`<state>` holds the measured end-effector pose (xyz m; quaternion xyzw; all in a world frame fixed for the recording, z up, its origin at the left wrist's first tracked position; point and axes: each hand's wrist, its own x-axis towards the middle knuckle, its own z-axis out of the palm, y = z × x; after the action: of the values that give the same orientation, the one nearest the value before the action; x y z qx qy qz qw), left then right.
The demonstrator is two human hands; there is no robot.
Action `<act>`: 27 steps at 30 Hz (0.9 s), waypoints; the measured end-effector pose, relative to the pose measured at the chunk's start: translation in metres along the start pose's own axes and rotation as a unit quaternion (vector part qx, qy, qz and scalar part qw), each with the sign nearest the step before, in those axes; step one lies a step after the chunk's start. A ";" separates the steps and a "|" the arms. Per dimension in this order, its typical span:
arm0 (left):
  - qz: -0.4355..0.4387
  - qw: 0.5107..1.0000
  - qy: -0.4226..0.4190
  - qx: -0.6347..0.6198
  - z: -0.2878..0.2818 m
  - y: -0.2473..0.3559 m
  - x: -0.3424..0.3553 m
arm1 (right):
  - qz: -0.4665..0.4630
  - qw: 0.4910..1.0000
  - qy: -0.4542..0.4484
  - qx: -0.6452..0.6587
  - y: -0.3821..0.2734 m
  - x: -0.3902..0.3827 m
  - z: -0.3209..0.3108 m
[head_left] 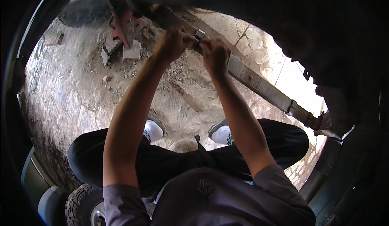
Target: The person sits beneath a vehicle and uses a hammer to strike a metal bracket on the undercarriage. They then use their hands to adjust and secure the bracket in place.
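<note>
A long grey metal leaf spring point(259, 79) slants from the upper middle down to the right, with a small shiny clip point(199, 34) wrapped around it. My left hand point(174, 43) is closed in a pinch just left of the clip, its fingertips against the spring's edge. Right beside it, my right hand point(216, 55) has its fingers curled at the clip's lower side. What either hand pinches is hidden by the fingers. Both forearms reach up between my bent knees.
A red jack stand point(120, 29) rises among broken stone blocks point(131, 50) at the upper left. On the dirt ground lies a rusty flat strip point(184, 94). Dark vehicle bodywork surrounds me. Behind me at the lower left is a tyre point(79, 205).
</note>
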<state>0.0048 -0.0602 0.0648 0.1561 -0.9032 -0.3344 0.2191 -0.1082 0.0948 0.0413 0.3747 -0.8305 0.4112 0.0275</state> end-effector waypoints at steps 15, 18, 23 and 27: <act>0.037 0.989 -0.045 0.137 -0.013 0.005 0.019 | -0.010 0.999 0.021 -0.031 0.003 0.005 -0.006; 0.067 0.982 -0.018 0.178 -0.016 0.002 0.019 | -0.022 0.999 -0.021 -0.041 -0.007 -0.013 -0.007; 0.091 0.968 -0.069 0.222 -0.007 -0.005 0.029 | -0.020 0.999 0.033 -0.018 0.004 0.014 -0.003; 0.076 0.957 -0.149 0.235 -0.007 -0.011 0.039 | -0.009 1.000 -0.022 0.005 -0.007 -0.017 -0.007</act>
<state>-0.0236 -0.0883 0.0738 0.0824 -0.9880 -0.1140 0.0641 -0.0934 0.1077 0.0445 0.3911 -0.8255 0.4068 0.0113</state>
